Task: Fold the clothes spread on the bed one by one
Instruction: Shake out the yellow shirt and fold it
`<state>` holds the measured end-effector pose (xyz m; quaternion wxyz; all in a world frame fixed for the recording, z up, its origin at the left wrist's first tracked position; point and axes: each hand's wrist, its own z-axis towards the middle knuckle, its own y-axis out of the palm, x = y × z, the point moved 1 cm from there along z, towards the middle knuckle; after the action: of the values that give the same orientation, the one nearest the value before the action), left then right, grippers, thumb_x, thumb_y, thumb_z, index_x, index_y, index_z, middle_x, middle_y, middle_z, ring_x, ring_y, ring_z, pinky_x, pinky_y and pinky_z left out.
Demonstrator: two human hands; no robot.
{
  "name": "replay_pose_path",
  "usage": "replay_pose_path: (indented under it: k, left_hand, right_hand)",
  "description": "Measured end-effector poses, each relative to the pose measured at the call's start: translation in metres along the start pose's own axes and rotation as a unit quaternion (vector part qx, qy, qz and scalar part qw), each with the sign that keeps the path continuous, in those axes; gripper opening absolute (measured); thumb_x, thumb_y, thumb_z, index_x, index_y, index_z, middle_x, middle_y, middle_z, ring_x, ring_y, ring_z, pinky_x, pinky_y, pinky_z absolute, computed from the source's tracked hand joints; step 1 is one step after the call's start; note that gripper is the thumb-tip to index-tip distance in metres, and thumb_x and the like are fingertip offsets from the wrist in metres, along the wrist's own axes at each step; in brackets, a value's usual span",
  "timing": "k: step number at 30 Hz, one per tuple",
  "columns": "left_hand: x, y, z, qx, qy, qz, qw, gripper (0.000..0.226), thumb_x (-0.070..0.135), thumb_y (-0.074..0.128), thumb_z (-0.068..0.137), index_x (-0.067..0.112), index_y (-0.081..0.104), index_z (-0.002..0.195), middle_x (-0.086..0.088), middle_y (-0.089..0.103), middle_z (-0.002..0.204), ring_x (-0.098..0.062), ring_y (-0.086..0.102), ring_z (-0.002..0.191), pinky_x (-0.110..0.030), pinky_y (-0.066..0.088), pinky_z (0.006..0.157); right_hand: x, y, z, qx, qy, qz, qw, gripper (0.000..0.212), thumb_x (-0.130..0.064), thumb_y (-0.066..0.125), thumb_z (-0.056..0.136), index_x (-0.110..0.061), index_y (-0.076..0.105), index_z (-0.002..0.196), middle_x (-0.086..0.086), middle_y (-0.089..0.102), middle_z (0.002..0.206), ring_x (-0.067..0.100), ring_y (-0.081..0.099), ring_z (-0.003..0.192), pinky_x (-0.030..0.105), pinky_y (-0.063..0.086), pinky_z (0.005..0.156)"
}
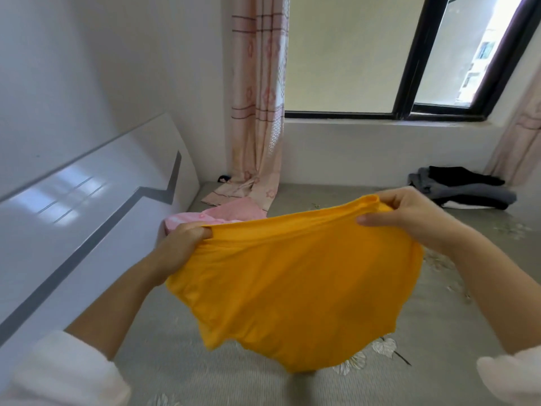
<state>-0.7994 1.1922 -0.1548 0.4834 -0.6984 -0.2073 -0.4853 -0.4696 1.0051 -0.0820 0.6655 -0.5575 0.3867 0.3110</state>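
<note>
Above the bed's (240,373) near edge, yellow garment (292,288) is held up, pinched by left hand (178,247) and right hand (409,215); best kept taut and level before being laid flat, tbh.

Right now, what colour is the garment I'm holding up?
Plain orange-yellow garment, no visible pattern; it shows in the head view.
</note>
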Motion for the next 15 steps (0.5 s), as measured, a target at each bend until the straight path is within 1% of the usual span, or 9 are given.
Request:
replay_pose_path:
  k: [2,4,7,9,10,11,13,14,15]
  left_hand:
    - [0.011,-0.001,0.000,-0.072,0.005,-0.020,0.997,0.016,0.043,0.049,0.086,0.035,0.055,0.098,0.008,0.056,0.107,-0.010,0.055,0.089,-0.030,0.044,0.081]
    - [0.015,0.000,0.001,-0.088,0.053,0.012,0.995,0.019,0.039,0.055,0.080,0.031,0.061,0.097,0.007,0.063,0.100,-0.012,0.060,0.087,-0.022,0.048,0.069]
    - [0.009,0.006,0.003,-0.018,0.095,0.137,0.986,0.010,0.021,0.067,0.082,0.028,0.061,0.086,0.002,0.063,0.081,-0.011,0.059,0.076,-0.018,0.047,0.060]
    - [0.003,0.013,0.004,0.060,0.087,0.239,0.965,0.013,0.023,0.069,0.080,0.026,0.059,0.073,0.006,0.061,0.070,-0.009,0.059,0.066,-0.020,0.042,0.055]
    - [0.000,0.017,0.005,0.092,0.069,0.255,0.960,0.015,0.026,0.068,0.081,0.024,0.058,0.070,0.007,0.062,0.066,-0.008,0.061,0.060,-0.023,0.043,0.053]
    - [-0.003,0.022,0.007,0.101,0.040,0.232,0.967,0.017,0.026,0.064,0.085,0.020,0.058,0.070,0.003,0.065,0.063,-0.009,0.063,0.052,-0.024,0.046,0.052]
    - [-0.009,0.036,0.008,0.062,-0.052,0.065,0.995,0.020,0.024,0.053,0.095,0.013,0.060,0.079,-0.007,0.071,0.065,-0.017,0.068,0.050,-0.029,0.054,0.050]
    - [-0.011,0.045,0.007,0.035,-0.106,-0.041,0.993,0.022,0.024,0.049,0.098,0.010,0.062,0.086,-0.009,0.073,0.069,-0.021,0.070,0.055,-0.029,0.056,0.049]
    - [-0.012,0.053,0.007,0.016,-0.154,-0.134,0.979,0.024,0.024,0.048,0.099,0.008,0.063,0.092,-0.012,0.074,0.073,-0.024,0.072,0.061,-0.029,0.056,0.049]
  right_hand:
    - [-0.001,-0.006,-0.002,0.006,-0.001,0.056,0.998,0.026,-0.039,0.077,0.068,-0.021,0.076,0.087,0.007,0.074,0.089,0.023,0.072,0.079,0.025,0.058,0.065]
    - [0.001,-0.002,-0.002,0.003,0.000,0.052,0.999,0.028,-0.040,0.076,0.065,-0.023,0.076,0.087,0.007,0.074,0.091,0.024,0.072,0.083,0.026,0.059,0.066]
    - [0.002,0.002,-0.004,0.002,-0.003,0.074,0.997,0.037,-0.038,0.077,0.063,-0.017,0.072,0.093,0.009,0.073,0.088,0.028,0.071,0.080,0.031,0.060,0.067]
    - [0.001,0.005,-0.006,-0.031,0.000,0.074,0.997,0.039,-0.037,0.076,0.067,-0.028,0.071,0.104,0.008,0.070,0.080,0.029,0.068,0.072,0.032,0.059,0.064]
    - [0.001,0.009,-0.006,-0.061,0.005,0.065,0.996,0.041,-0.036,0.074,0.070,-0.033,0.068,0.111,0.009,0.069,0.081,0.030,0.067,0.072,0.033,0.059,0.066]
    - [0.001,0.013,-0.006,-0.088,0.010,0.056,0.995,0.044,-0.035,0.072,0.073,-0.034,0.066,0.116,0.009,0.071,0.088,0.030,0.069,0.078,0.034,0.059,0.070]
    - [0.000,0.023,-0.005,-0.120,0.009,0.033,0.992,0.040,-0.034,0.069,0.075,-0.031,0.067,0.115,0.000,0.072,0.103,0.021,0.070,0.090,0.030,0.058,0.077]
    - [0.000,0.028,-0.004,-0.124,0.003,0.018,0.992,0.034,-0.035,0.067,0.076,-0.029,0.070,0.110,-0.002,0.072,0.103,0.018,0.070,0.090,0.026,0.057,0.078]
    - [-0.001,0.032,-0.004,-0.122,-0.002,0.005,0.992,0.028,-0.034,0.066,0.078,-0.027,0.072,0.104,-0.002,0.072,0.100,0.017,0.070,0.089,0.024,0.057,0.076]
